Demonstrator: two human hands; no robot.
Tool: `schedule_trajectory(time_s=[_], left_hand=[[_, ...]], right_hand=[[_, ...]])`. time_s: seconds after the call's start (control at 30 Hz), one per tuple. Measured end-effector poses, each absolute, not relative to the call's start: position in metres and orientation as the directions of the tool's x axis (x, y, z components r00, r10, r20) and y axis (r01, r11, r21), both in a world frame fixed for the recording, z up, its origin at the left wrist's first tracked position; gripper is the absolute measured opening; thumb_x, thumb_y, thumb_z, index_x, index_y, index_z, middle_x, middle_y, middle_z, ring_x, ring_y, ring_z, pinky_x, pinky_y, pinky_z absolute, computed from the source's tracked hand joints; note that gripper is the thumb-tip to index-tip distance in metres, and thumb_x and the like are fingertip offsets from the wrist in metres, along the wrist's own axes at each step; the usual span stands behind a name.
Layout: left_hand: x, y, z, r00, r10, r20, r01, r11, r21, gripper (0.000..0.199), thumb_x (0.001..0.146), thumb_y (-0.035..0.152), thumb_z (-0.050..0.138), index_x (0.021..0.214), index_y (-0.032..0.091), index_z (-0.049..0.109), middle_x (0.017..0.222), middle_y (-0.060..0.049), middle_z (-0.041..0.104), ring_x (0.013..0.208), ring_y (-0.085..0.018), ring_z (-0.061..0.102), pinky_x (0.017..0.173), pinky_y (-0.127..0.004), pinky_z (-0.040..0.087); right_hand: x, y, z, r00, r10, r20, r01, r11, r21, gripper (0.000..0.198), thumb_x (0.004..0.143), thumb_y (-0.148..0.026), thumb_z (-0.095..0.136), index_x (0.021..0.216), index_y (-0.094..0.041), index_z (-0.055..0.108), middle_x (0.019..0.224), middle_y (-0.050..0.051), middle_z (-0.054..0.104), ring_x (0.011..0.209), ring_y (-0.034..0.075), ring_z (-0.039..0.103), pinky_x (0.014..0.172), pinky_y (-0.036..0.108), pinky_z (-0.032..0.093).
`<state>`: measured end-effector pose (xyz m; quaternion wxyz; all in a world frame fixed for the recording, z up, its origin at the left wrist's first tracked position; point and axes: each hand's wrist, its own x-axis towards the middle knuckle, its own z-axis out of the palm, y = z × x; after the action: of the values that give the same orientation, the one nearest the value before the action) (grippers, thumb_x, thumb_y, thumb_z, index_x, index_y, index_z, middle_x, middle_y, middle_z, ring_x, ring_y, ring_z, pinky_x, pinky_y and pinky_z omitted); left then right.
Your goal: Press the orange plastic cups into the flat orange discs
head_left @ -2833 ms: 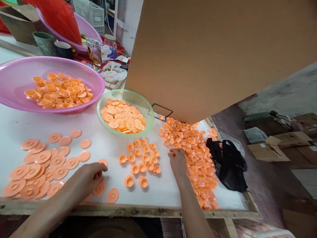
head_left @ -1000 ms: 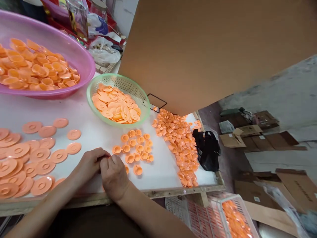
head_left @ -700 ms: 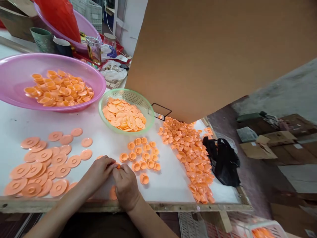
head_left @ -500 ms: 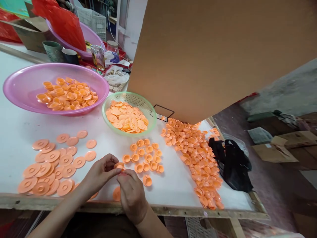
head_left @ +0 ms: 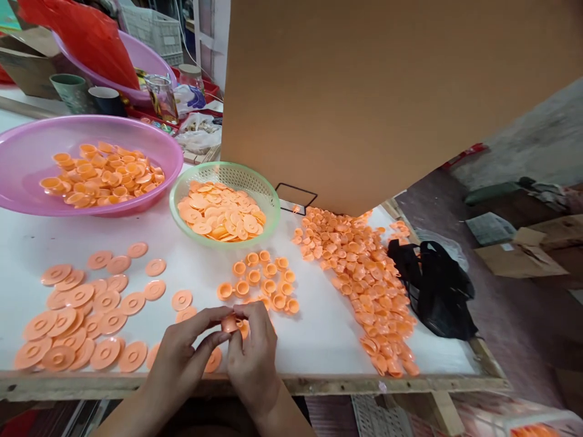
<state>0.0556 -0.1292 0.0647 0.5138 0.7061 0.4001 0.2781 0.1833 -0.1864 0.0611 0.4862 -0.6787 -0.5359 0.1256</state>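
Observation:
A small orange toy cup (head_left: 230, 323) is pinched between my two hands, partly covered by the fingertips. My left hand (head_left: 180, 349) is closed on it from the left, thumb and index finger at its side. From the right, my right hand (head_left: 255, 358) grips it too, fingers bent over the top. Whether a saucer is joined to the cup is hidden. Just beyond the hands stand several loose orange toy cups (head_left: 254, 277). Flat orange toy saucers (head_left: 107, 300) lie spread and overlapping on the table to the left.
A pink basin (head_left: 170, 162) holds assembled-looking cups and saucers. Saucers fill a green basket (head_left: 272, 212). A long heap of cups (head_left: 359, 279) lies at right, beside a black bag (head_left: 437, 291). A tall cardboard panel (head_left: 355, 103) stands behind; the table's wooden edge (head_left: 337, 385) runs in front.
My view has shifted right. Both hands have closed in around a cup, where a flat saucer-like piece showed in my left fingers before. Two saucers beyond my left hand are now uncovered.

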Motion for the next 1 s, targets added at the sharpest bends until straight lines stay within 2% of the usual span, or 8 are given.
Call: schedule_trajectory(time_s=[0.17, 0.37, 0.43, 0.53, 0.57, 0.67, 0.83, 1.0], left_hand=[[0.060, -0.135, 0.060, 0.481, 0.874, 0.071, 0.377, -0.279, 0.883, 0.026, 0.085, 0.031, 0.055, 0.106, 0.029, 0.069, 0.098, 0.000, 0.077, 0.086, -0.020, 0.073, 0.076, -0.026, 0.058], [0.040, -0.118, 0.023, 0.413, 0.899, -0.145, 0.534, -0.110, 0.839, 0.036, 0.082, 0.056, 0.056, 0.104, 0.031, 0.070, 0.102, 0.001, 0.075, 0.093, -0.023, 0.070, 0.075, -0.026, 0.057], [0.040, -0.108, 0.011, 0.444, 0.883, -0.152, 0.571, -0.148, 0.807, 0.037, 0.081, 0.058, 0.055, 0.100, 0.030, 0.071, 0.101, 0.000, 0.073, 0.089, -0.022, 0.069, 0.070, -0.025, 0.056], [0.055, -0.098, 0.008, 0.479, 0.870, -0.115, 0.592, -0.224, 0.774, 0.038, 0.082, 0.057, 0.055, 0.098, 0.026, 0.070, 0.089, -0.003, 0.071, 0.076, -0.020, 0.066, 0.063, -0.025, 0.052], [0.062, -0.096, 0.009, 0.474, 0.875, -0.094, 0.589, -0.236, 0.773, 0.039, 0.082, 0.056, 0.055, 0.099, 0.024, 0.069, 0.084, -0.003, 0.070, 0.072, -0.019, 0.064, 0.063, -0.026, 0.051], [0.073, -0.092, 0.015, 0.475, 0.880, -0.033, 0.578, -0.283, 0.766, 0.036, 0.088, 0.047, 0.049, 0.105, 0.020, 0.065, 0.088, -0.004, 0.067, 0.071, -0.017, 0.062, 0.066, -0.027, 0.050], [0.044, -0.104, 0.024, 0.621, 0.776, -0.104, 0.606, -0.392, 0.692, 0.022, 0.086, 0.026, 0.051, 0.100, 0.024, 0.068, 0.096, -0.005, 0.065, 0.086, -0.019, 0.060, 0.072, -0.028, 0.047], [0.027, -0.126, 0.032, 0.787, 0.600, -0.142, 0.511, -0.505, 0.696, 0.024, 0.082, 0.014, 0.050, 0.091, 0.025, 0.069, 0.092, -0.005, 0.062, 0.089, -0.020, 0.055, 0.075, -0.029, 0.045]], right_hand=[[0.178, -0.184, 0.061, 0.452, 0.803, 0.388, 0.627, 0.024, -0.779, 0.019, 0.078, -0.008, 0.043, 0.090, -0.020, 0.052, 0.082, 0.005, 0.056, 0.075, 0.019, 0.058, 0.064, 0.032, 0.051], [0.230, -0.172, 0.057, 0.255, 0.955, 0.149, 0.610, -0.039, -0.792, 0.027, 0.076, -0.011, 0.054, 0.099, -0.023, 0.061, 0.093, 0.003, 0.064, 0.082, 0.017, 0.061, 0.070, 0.026, 0.052], [0.282, -0.177, 0.051, 0.421, 0.889, 0.180, 0.608, -0.129, -0.783, 0.022, 0.082, -0.018, 0.052, 0.100, -0.021, 0.063, 0.093, 0.004, 0.065, 0.079, 0.016, 0.062, 0.065, 0.026, 0.051], [0.365, -0.192, 0.042, 0.757, 0.605, 0.245, 0.600, -0.496, -0.628, 0.021, 0.080, -0.021, 0.049, 0.094, -0.017, 0.064, 0.091, 0.009, 0.064, 0.072, 0.019, 0.059, 0.066, 0.031, 0.049], [0.388, -0.196, 0.038, 0.795, 0.558, 0.238, 0.588, -0.609, -0.533, 0.022, 0.077, -0.022, 0.051, 0.093, -0.016, 0.065, 0.093, 0.010, 0.063, 0.075, 0.020, 0.059, 0.072, 0.035, 0.049], [0.427, -0.200, 0.023, 0.807, 0.557, 0.199, 0.570, -0.646, -0.507, 0.024, 0.070, -0.023, 0.054, 0.089, -0.014, 0.067, 0.093, 0.013, 0.060, 0.077, 0.023, 0.057, 0.080, 0.042, 0.046], [0.424, -0.204, 0.014, 0.805, 0.574, 0.149, 0.550, -0.629, -0.549, 0.022, 0.064, -0.032, 0.063, 0.079, -0.017, 0.065, 0.086, 0.009, 0.062, 0.068, 0.020, 0.056, 0.076, 0.041, 0.048], [0.380, -0.222, 0.036, 0.847, 0.513, -0.135, 0.150, -0.475, -0.867, 0.047, 0.065, -0.055, 0.071, 0.090, -0.016, 0.064, 0.058, -0.001, 0.059, 0.043, 0.013, 0.050, 0.041, 0.025, 0.040]])
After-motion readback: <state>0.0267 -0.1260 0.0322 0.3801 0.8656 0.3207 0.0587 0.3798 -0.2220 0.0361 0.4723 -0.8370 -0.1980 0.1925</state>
